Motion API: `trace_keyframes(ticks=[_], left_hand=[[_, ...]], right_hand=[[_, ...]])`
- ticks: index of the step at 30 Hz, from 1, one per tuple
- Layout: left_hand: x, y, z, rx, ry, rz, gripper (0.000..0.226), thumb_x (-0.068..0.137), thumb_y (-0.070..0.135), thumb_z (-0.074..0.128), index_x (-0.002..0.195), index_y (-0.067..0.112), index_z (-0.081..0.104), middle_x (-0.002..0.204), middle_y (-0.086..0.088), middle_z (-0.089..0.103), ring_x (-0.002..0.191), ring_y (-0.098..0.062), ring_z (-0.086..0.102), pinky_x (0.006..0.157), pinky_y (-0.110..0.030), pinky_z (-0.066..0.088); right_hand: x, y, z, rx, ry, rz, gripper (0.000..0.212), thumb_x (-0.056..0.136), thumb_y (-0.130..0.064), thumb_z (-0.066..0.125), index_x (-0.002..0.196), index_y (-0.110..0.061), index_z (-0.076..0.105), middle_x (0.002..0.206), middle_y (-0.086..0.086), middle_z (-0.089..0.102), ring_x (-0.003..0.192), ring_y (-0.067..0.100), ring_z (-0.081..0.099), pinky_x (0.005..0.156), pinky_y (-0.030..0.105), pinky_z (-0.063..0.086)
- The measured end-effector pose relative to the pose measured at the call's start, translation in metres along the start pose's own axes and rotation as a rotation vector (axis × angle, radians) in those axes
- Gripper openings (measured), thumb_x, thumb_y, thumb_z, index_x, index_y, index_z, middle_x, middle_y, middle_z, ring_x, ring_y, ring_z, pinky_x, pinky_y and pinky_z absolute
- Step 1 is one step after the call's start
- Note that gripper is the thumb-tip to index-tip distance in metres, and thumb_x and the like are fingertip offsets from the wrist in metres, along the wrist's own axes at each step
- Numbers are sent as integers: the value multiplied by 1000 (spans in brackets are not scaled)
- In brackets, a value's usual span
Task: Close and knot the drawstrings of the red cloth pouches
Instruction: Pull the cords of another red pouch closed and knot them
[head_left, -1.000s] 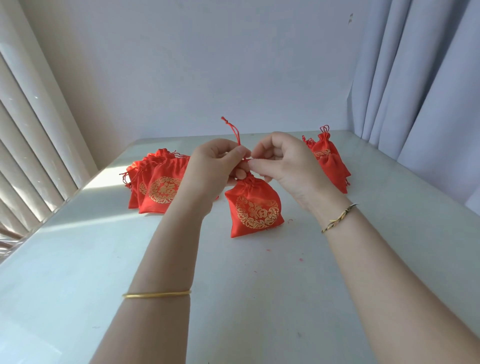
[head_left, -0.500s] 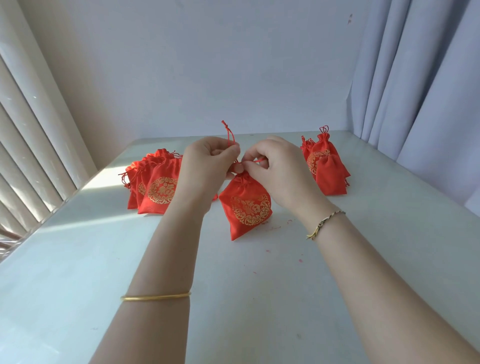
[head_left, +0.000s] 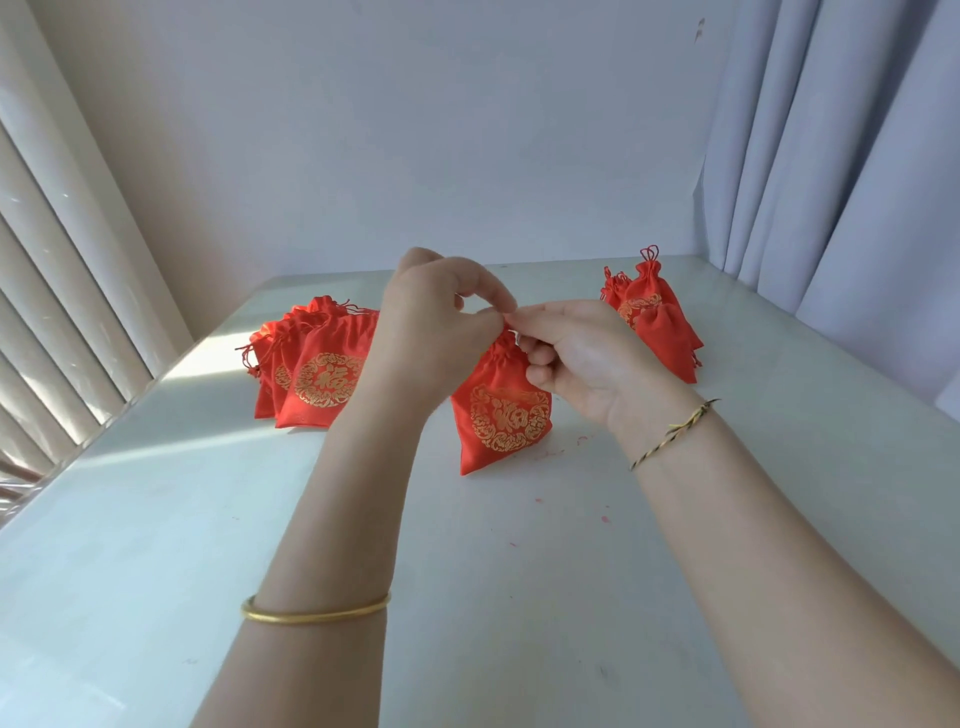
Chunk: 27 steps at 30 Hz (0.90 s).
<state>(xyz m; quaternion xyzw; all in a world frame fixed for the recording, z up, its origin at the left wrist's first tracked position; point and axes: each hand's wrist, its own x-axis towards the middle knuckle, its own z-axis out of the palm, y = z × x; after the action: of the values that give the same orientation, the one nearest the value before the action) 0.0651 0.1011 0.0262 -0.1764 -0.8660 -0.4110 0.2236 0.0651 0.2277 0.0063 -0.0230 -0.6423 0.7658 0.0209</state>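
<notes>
We see the left hand (head_left: 436, 317) and right hand (head_left: 587, 364) meet above the pale desk (head_left: 156, 519). The fingers of both pinch the gathered neck of a glossy red satin pouch (head_left: 506, 415), tilted at mid-desk; its cord is hidden between them. A printed gold wreath rings the character 福 on its front. Flat matching pouches (head_left: 317, 374) lie stacked at left, cinched ones (head_left: 662, 322) at right. A smooth gold bangle (head_left: 314, 613) circles the left wrist, a braided thread (head_left: 670, 434) the right.
</notes>
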Motion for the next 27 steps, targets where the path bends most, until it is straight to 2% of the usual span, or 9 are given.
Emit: trace_keyframes(ticks=[5, 8, 11, 14, 18, 21, 22, 25, 27], left_hand=[[-1, -3, 4, 74, 7, 24, 9, 79, 22, 70, 86, 26, 69, 100, 4, 44, 95, -12, 49, 83, -21, 38], [0, -5, 4, 108, 1, 16, 10, 79, 23, 70, 89, 26, 70, 101, 2, 46, 98, -17, 50, 85, -25, 40], [1, -7, 6, 121, -3, 15, 10, 79, 24, 71, 88, 26, 70, 98, 2, 46, 93, -15, 50, 79, -23, 39], [2, -10, 7, 149, -9, 43, 7, 79, 23, 70, 85, 23, 68, 86, 5, 47, 76, -8, 48, 64, -14, 35], [3, -13, 8, 138, 0, 52, 6, 83, 18, 64, 80, 13, 62, 78, 2, 54, 66, -9, 46, 55, -15, 31], [3, -12, 5, 17, -32, -32, 7, 90, 13, 53, 84, 11, 54, 69, 4, 51, 60, -11, 43, 49, -12, 32], [2, -12, 3, -35, -60, -88, 8, 91, 13, 50, 84, 10, 52, 66, 4, 48, 55, -10, 40, 46, -12, 31], [3, -12, -1, -215, -163, -267, 14, 93, 13, 47, 79, 12, 50, 62, 2, 43, 53, -13, 36, 56, -26, 33], [2, -11, -2, -322, -232, -358, 21, 93, 11, 47, 72, 13, 49, 62, 0, 41, 53, -14, 34, 56, -28, 31]], right_hand=[[1, -2, -2, 54, 21, 47, 19, 86, -7, 62, 68, -6, 57, 56, 3, 44, 45, 8, 36, 41, 18, 33], [1, -3, -4, 69, 9, 57, 17, 86, -6, 62, 69, -6, 58, 57, 3, 45, 46, 8, 37, 42, 18, 35], [0, -3, -5, 114, -26, 73, 14, 86, -5, 61, 72, -6, 59, 59, 3, 44, 48, 9, 37, 39, 17, 38], [0, -2, -5, 118, -63, 72, 11, 86, -3, 60, 75, -6, 61, 60, 3, 42, 50, 9, 36, 38, 17, 39], [3, -1, -11, 40, -69, 11, 5, 84, -3, 62, 80, -6, 62, 61, 1, 42, 53, 9, 36, 45, 17, 40], [6, 0, -19, -205, 41, -119, 8, 83, -3, 64, 77, -8, 64, 58, 0, 44, 49, 7, 39, 48, 17, 42], [6, 1, -21, -226, 64, -146, 9, 83, -3, 65, 76, -8, 63, 58, 0, 44, 48, 6, 39, 48, 18, 42], [10, 2, -24, -191, 110, -167, 13, 82, -2, 65, 72, -10, 63, 58, 0, 46, 48, 8, 39, 51, 21, 40], [12, 4, -24, -219, 154, -175, 15, 82, -4, 66, 69, -12, 63, 60, 0, 49, 49, 10, 40, 54, 23, 40]])
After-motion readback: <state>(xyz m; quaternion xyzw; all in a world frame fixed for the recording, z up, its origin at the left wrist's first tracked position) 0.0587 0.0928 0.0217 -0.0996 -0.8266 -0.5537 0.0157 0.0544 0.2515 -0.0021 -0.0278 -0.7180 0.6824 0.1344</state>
